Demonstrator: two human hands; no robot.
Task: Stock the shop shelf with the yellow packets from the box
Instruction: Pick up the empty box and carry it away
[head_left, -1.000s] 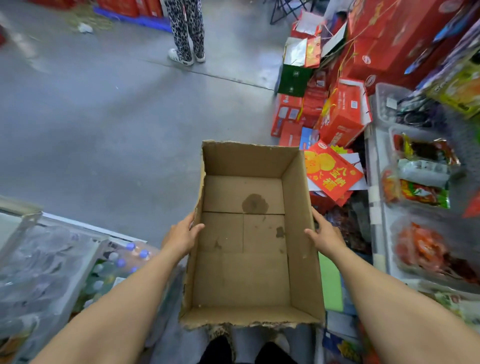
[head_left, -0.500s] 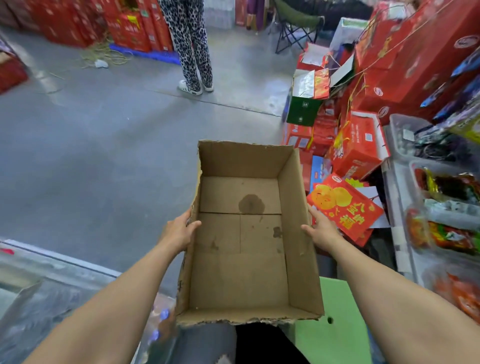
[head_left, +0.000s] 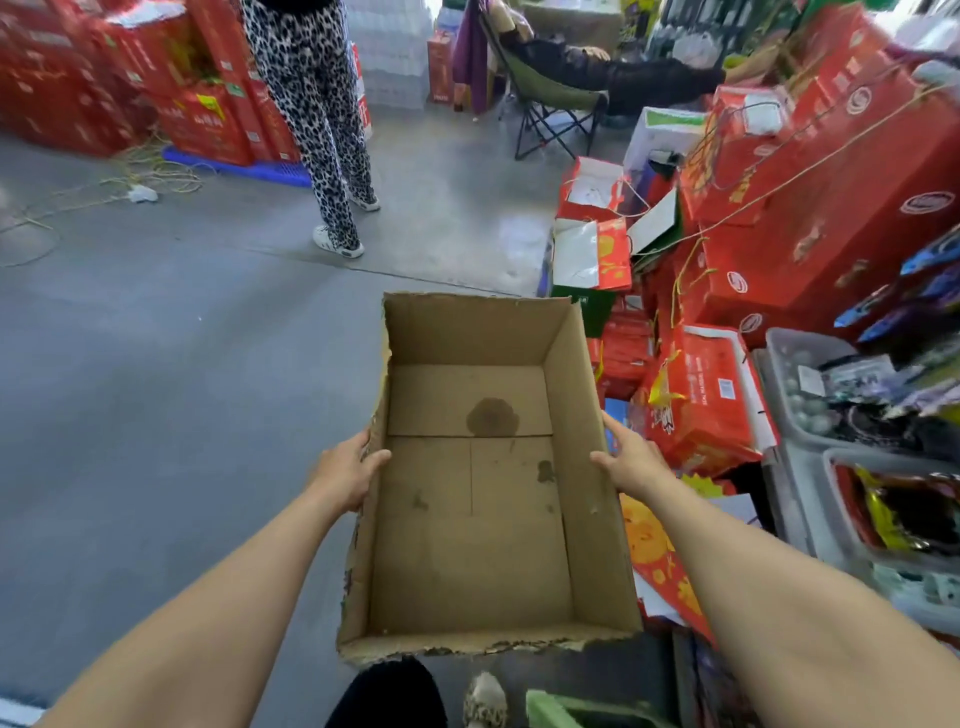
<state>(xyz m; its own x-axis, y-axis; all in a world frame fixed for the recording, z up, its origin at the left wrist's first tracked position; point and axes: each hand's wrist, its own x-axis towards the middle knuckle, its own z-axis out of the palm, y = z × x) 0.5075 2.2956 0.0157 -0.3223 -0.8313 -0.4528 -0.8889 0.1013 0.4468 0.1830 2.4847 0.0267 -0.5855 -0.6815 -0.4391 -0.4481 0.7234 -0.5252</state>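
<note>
Box (head_left: 478, 519) empty, no yellow packets left. My left hand (head_left: 345, 475) and right hand (head_left: 631, 462) grip its side walls; carry level, clear of the floor stock.

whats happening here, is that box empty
Yes. A person holds an open cardboard box with both hands, the left hand gripping its left wall and the right hand its right wall. Nothing lies inside, only stains on the bottom. Red cartons are stacked to the right.
</note>
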